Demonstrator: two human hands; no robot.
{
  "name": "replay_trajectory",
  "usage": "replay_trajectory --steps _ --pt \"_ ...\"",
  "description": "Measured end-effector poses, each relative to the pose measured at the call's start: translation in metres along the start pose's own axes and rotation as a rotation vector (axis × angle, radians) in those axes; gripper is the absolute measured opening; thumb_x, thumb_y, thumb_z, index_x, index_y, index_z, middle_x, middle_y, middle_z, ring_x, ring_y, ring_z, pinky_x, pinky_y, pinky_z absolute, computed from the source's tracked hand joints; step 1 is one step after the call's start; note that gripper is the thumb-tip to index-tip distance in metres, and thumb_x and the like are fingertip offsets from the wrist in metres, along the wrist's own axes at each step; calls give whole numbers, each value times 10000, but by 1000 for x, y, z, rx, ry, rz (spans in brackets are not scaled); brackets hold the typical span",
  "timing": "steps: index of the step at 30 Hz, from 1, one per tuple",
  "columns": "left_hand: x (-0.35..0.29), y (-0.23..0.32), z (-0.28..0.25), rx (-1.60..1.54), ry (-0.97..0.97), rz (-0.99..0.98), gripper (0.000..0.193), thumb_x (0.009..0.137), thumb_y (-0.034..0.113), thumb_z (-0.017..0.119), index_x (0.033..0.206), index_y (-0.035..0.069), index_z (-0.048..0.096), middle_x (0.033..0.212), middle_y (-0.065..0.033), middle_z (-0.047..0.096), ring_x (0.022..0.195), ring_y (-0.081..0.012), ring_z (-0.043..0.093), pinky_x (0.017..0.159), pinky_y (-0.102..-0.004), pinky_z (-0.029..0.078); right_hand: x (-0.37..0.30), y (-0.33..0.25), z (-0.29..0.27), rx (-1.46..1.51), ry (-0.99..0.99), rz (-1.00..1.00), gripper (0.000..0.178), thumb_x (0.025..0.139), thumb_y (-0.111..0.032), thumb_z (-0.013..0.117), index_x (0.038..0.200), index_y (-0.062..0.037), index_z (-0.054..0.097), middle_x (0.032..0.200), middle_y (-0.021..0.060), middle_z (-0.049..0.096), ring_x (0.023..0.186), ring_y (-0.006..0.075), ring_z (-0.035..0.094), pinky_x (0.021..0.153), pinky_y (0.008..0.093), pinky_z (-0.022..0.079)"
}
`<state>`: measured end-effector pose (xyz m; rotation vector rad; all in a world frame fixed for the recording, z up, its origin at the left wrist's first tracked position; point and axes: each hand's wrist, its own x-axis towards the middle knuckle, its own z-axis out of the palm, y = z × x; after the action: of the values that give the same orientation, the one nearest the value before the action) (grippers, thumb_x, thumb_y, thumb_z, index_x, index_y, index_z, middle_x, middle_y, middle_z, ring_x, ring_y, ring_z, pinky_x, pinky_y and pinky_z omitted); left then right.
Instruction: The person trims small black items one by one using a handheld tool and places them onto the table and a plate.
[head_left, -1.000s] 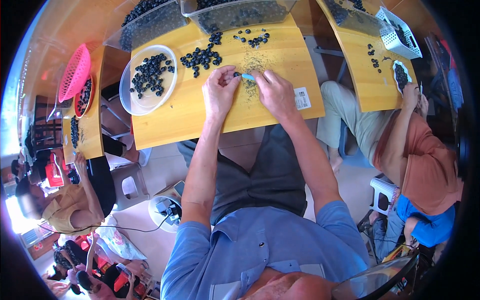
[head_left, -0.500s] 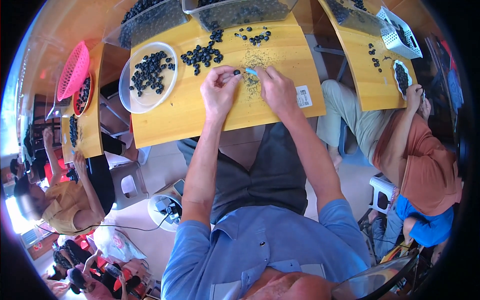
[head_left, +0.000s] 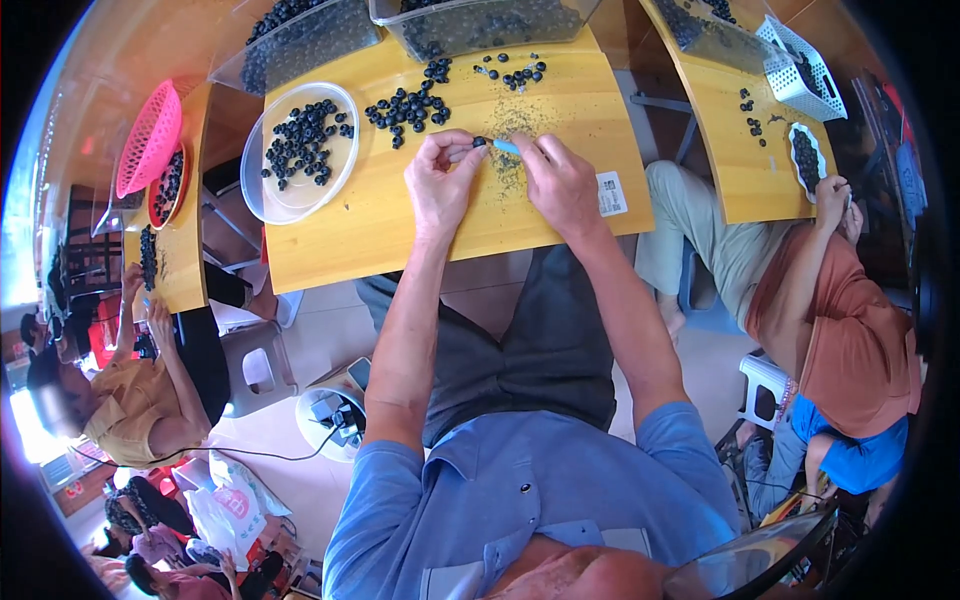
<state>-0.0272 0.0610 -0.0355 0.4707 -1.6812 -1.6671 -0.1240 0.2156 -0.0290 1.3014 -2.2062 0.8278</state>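
Note:
My left hand (head_left: 440, 190) pinches a small round black piece (head_left: 479, 142) between thumb and fingertips, just above the table. Closed around a slim tool with a light blue handle (head_left: 507, 147), my right hand (head_left: 562, 190) is close beside it. The tool's end points at the piece; whether they touch I cannot tell. Fine dark crumbs (head_left: 510, 172) lie scattered under and beyond both hands. Past my left hand, a loose group of similar black pieces (head_left: 410, 107) sits on the wood. More fill the bottom of a round clear tub (head_left: 252, 185) to the left.
Clear bins of black pieces (head_left: 490, 35) stand along the far edge of the wooden table (head_left: 340, 245). A smaller group of pieces (head_left: 522, 75) lies before them. A white label (head_left: 611, 194) is by my right hand. People work at tables on both sides.
The black piece has turned in my left fingertips, and the blue tool has shifted slightly with my right hand. At the left, another person's raised hand has come down to their table.

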Motion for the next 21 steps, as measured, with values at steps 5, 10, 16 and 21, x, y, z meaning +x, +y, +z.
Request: replay_trajectory --steps 5,10,16,21 --pt "1 -1 0 -16 -9 2 219 873 -53 823 1035 -39 676 981 -70 745 894 -101 714 830 -244 586 2 -2 -4 23 11 -21 355 826 -24 698 1173 -98 712 829 56 554 698 236 661 612 376 562" --pt "1 0 0 -1 -10 -3 200 876 -57 817 1023 -40 682 982 -72 749 895 -98 713 836 -245 591 2 -2 -4 28 23 -26 351 829 -24 697 1171 -99 713 821 53 548 694 227 655 612 372 558" --pt "1 1 0 6 -28 -56 201 880 -110 784 1022 -40 660 1095 -109 740 927 -112 709 849 -242 584 1 -2 -3 15 30 -36 349 834 -25 694 1174 -102 711 823 49 548 688 221 651 605 366 552" --pt "1 -1 -1 -45 -33 -53 190 887 -58 806 1029 -45 680 1011 -79 749 904 -100 713 836 -241 587 0 -1 -2 7 6 -27 360 833 -21 690 1183 -106 707 825 47 549 691 220 651 608 362 554"
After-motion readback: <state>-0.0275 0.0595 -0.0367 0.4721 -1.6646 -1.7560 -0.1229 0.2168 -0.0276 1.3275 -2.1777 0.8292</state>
